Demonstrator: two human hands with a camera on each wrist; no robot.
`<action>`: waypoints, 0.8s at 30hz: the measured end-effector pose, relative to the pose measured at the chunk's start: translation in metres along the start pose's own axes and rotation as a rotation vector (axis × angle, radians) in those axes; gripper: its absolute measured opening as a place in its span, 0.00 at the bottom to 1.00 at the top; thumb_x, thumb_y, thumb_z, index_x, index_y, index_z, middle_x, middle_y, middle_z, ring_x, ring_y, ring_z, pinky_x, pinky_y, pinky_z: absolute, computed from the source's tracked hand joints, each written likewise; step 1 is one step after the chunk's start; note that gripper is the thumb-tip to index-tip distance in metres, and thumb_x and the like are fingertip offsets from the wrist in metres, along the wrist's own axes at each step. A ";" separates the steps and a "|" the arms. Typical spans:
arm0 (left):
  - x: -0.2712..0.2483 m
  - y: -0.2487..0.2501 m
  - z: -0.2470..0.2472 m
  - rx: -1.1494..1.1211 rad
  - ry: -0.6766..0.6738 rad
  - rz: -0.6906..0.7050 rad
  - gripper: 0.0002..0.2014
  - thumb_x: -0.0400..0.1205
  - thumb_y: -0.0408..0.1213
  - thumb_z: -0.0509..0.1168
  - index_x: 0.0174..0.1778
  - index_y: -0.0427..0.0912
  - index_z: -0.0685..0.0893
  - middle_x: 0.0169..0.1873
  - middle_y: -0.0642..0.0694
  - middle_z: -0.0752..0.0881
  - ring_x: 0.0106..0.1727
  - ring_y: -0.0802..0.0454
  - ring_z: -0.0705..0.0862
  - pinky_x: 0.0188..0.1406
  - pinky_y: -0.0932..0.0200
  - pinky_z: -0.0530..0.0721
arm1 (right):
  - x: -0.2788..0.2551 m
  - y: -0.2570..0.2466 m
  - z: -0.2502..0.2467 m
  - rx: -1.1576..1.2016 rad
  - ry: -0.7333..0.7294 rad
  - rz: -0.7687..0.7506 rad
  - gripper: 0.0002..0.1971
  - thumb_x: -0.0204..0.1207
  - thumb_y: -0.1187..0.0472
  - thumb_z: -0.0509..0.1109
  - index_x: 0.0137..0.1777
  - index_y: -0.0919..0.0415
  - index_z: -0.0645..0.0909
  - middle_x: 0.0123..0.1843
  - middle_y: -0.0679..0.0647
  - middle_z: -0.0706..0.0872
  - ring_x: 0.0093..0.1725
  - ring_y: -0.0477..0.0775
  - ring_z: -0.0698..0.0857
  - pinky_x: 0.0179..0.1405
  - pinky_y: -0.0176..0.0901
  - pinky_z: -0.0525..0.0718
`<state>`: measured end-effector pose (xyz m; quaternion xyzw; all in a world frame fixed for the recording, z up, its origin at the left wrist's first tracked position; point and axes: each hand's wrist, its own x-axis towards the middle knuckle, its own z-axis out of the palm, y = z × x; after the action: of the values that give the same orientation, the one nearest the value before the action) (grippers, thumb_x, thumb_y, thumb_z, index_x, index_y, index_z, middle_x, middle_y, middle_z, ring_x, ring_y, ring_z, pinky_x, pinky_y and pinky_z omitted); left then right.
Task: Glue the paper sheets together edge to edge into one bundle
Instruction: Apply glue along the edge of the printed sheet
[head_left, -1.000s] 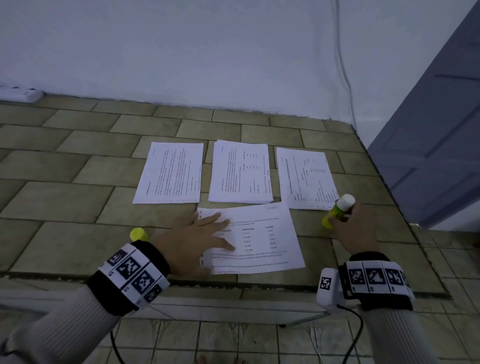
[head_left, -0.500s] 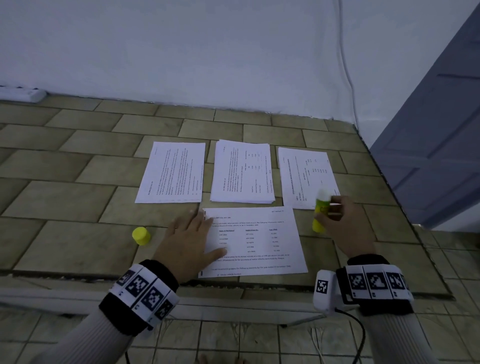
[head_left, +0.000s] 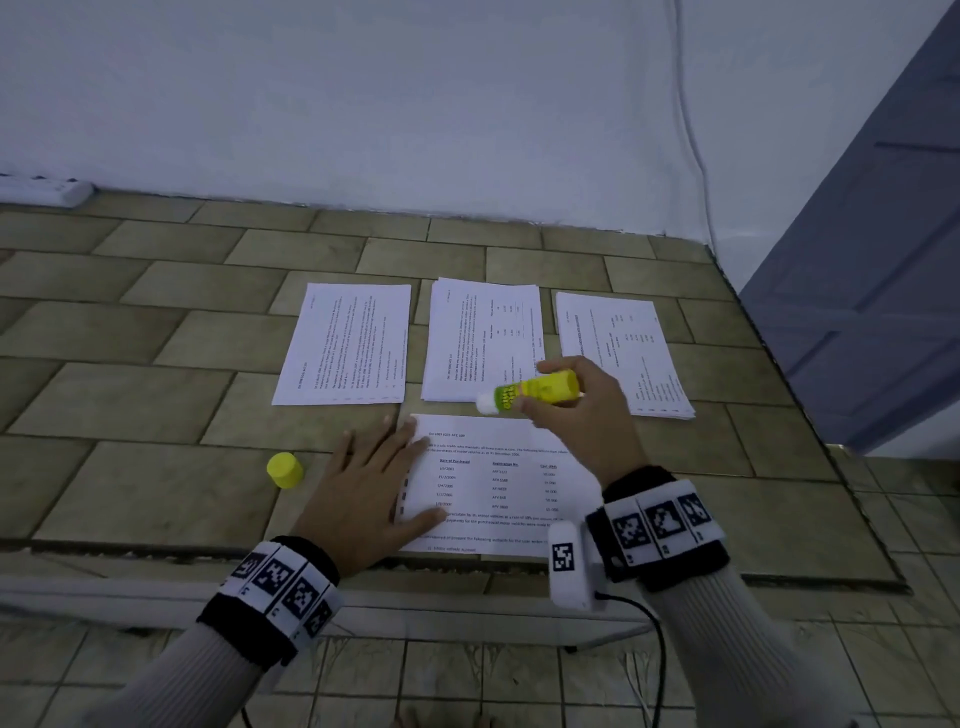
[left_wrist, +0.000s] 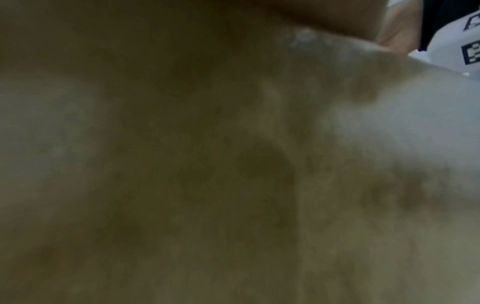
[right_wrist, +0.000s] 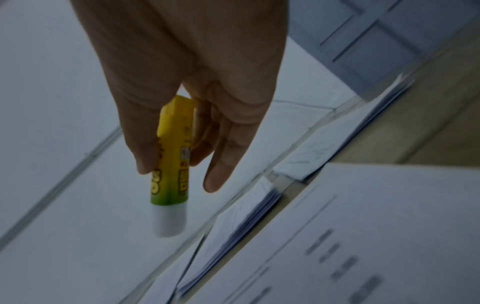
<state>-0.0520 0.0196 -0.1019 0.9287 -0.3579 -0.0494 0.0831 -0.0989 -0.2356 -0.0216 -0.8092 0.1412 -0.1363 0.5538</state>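
A printed sheet (head_left: 498, 483) lies nearest me on the tiled ledge. My left hand (head_left: 374, 488) lies flat with straight fingers on its left edge. My right hand (head_left: 576, 410) grips a yellow glue stick (head_left: 535, 394) (right_wrist: 171, 164), held above the sheet's far edge with its white uncapped tip pointing left. Beyond lie three paper stacks: left (head_left: 345, 343), middle (head_left: 480, 338) and right (head_left: 623, 353). The yellow cap (head_left: 284, 470) rests on the tiles left of my left hand. The left wrist view is a dark blur.
The tiled ledge (head_left: 130, 405) ends at a front edge near my wrists, with floor tiles below. A white wall rises behind; a cable (head_left: 691, 130) runs down it. A grey-blue door (head_left: 872, 260) stands at the right. A white power strip (head_left: 47, 188) lies far left.
My right hand has carried the glue stick left from the ledge's right side and tipped it over, so its white tip now points left above the near sheet. My left hand slid slightly left.
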 end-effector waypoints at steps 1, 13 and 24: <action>0.000 0.000 0.001 0.001 0.011 0.001 0.46 0.76 0.78 0.39 0.84 0.51 0.60 0.85 0.52 0.53 0.86 0.53 0.45 0.84 0.38 0.44 | 0.002 -0.003 0.007 0.022 -0.016 0.003 0.15 0.66 0.61 0.82 0.50 0.57 0.82 0.46 0.52 0.88 0.46 0.54 0.89 0.48 0.56 0.89; -0.001 -0.001 0.007 -0.017 0.076 0.023 0.46 0.76 0.78 0.40 0.84 0.50 0.61 0.85 0.50 0.56 0.86 0.51 0.48 0.82 0.38 0.42 | 0.022 -0.019 0.083 -0.389 -0.270 -0.185 0.13 0.71 0.60 0.76 0.51 0.64 0.78 0.52 0.61 0.80 0.49 0.61 0.84 0.52 0.58 0.84; 0.000 -0.002 0.009 -0.007 0.077 0.017 0.47 0.76 0.79 0.39 0.84 0.50 0.60 0.85 0.50 0.54 0.86 0.51 0.46 0.82 0.40 0.38 | 0.024 -0.022 0.094 -0.522 -0.324 -0.232 0.15 0.75 0.61 0.72 0.58 0.67 0.76 0.55 0.63 0.81 0.54 0.62 0.81 0.53 0.53 0.79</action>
<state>-0.0518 0.0199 -0.1112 0.9266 -0.3621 -0.0143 0.1004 -0.0401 -0.1562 -0.0323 -0.9457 -0.0115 -0.0271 0.3237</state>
